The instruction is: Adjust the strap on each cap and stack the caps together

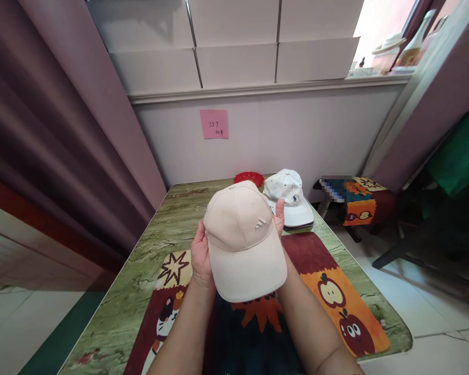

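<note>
A cream baseball cap point(234, 224) with a small silver logo is held up above the table, its brim towards me. My left hand point(201, 255) grips its left side, thumb up along the crown and the other fingers hidden behind or under it. On the opposite side my right hand point(279, 219) holds the cap, with the thumb showing at the edge and the rest of the fingers out of sight. Just behind and to the right, a white cap point(287, 195) with a dark blue emblem rests on the table.
The green wood-pattern table point(152, 250) carries a colourful mat point(316, 255) with fruit and cat pictures. A red dish point(249, 178) stands at the back by the wall. A pink note point(214, 124) is stuck there. Purple curtains point(62, 114) hang at the left; a stool point(359, 200) stands right.
</note>
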Action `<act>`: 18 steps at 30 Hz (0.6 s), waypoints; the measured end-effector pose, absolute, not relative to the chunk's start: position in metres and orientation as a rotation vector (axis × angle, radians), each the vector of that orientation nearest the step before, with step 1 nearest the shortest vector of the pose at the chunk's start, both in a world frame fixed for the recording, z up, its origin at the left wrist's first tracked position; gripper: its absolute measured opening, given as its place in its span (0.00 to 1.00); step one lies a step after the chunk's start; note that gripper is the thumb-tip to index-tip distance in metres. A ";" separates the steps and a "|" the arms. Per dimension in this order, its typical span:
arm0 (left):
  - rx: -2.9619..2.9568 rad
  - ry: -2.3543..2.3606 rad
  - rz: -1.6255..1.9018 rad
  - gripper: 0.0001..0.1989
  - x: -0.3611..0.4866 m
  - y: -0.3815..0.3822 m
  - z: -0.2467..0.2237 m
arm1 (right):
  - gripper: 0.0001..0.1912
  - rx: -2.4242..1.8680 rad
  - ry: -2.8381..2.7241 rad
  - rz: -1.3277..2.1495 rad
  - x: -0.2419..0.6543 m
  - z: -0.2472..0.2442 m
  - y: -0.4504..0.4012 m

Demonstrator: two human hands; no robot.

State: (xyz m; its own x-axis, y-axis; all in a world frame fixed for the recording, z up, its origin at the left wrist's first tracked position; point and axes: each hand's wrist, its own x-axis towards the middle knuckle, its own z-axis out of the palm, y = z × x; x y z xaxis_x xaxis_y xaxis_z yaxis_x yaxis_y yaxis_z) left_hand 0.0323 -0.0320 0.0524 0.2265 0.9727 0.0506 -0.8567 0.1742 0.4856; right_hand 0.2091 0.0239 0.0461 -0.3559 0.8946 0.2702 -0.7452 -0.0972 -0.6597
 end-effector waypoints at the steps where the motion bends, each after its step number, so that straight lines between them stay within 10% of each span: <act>1: 0.456 0.302 1.336 0.29 0.032 -0.031 0.051 | 0.42 -0.232 -0.818 1.749 0.208 0.044 0.026; 7: 0.436 0.328 1.370 0.27 0.034 -0.031 0.052 | 0.25 -0.322 -0.658 1.797 0.203 0.037 0.028; 18: 0.479 0.305 1.368 0.28 0.012 -0.037 0.050 | 0.28 -0.294 -0.606 1.790 0.196 0.038 0.026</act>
